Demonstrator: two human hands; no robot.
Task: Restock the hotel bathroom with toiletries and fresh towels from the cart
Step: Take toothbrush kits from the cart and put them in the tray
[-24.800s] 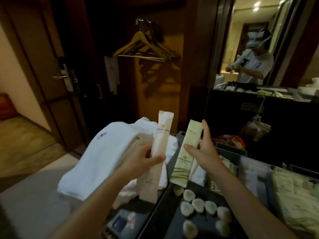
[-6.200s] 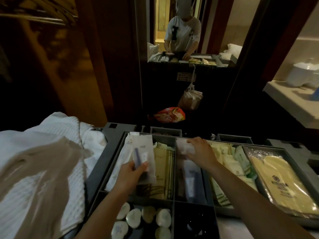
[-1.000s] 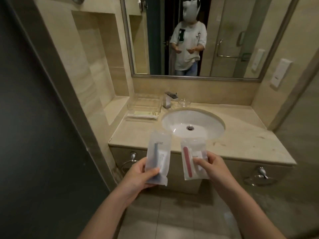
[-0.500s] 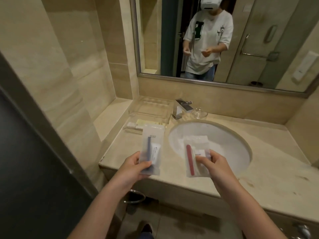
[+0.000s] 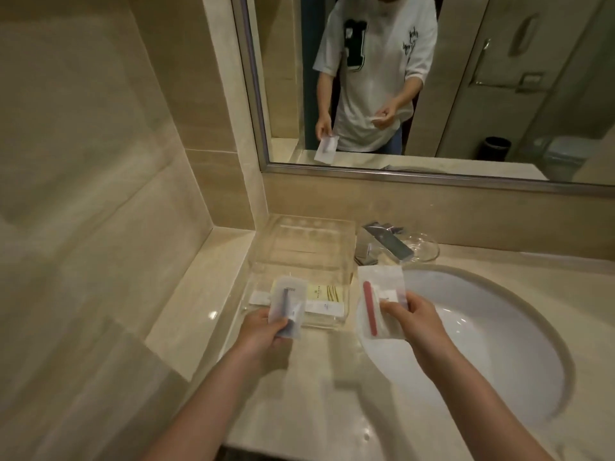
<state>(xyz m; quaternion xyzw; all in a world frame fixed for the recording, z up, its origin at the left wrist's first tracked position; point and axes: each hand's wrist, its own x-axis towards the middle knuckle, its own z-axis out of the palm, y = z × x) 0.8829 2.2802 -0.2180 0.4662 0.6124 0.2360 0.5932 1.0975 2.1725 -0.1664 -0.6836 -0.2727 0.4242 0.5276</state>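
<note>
Clear plastic is the wrapping of both items in hand, and neither has yet been set down. A clear plastic sachet with a blue-grey stick inside (image 5: 287, 302) is pinched at its lower end between the thumb and curled fingers of the left hand (image 5: 263, 332). The rest of it stands up and away from the grip, tilted over the front compartment of the transparent rectangular acrylic tray (image 5: 301, 242). Whether it touches the tray cannot be told.

A clear plastic sachet with a red stick inside (image 5: 377, 302) is pinched at its right edge, about midway up, by the thumb and fingers of the right hand (image 5: 417, 319). It is held upright to the left of that grip, above the left rim of the white oval ceramic basin (image 5: 482, 344) and just beside the tray's right wall.

The tray is set on the beige polished stone counter (image 5: 309, 394), left of the chrome angular tap (image 5: 387, 242). A pale green and cream paper packet (image 5: 327, 292) and some long white sachets (image 5: 324, 307) are already lodged in its front compartment.

The fetching of these two toiletries is judged complete, and their placing in the tray is what remains of this step. No towels are seen anywhere at the vanity, so that part of the restocking is taken to be outstanding. The task is therefore reckoned to be well short of finished.
</note>
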